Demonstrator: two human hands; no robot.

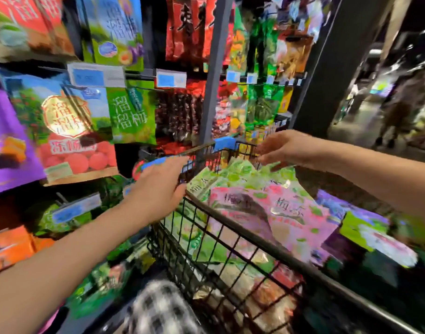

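A black wire shopping cart [207, 239] stands in front of me, filled with snack packets. A pink packet [279, 213] lies on top, with green packets [230, 175] beyond it and a purple and green one [356, 218] to its right. My left hand [163, 182] reaches over the cart's left rim with fingers stretched out and thumb close to the rim, holding nothing. My right hand [283, 148] hovers above the green packets at the cart's far end, fingers spread and empty. Motion blur smears both hands.
Store shelving [144, 73] with hanging snack bags and blue price tags fills the left and centre, close to the cart's left side. A grey upright post [211, 68] and a dark pillar [327, 68] stand behind. An aisle [399, 116] opens at right. Checkered fabric [158, 309] shows at the bottom.
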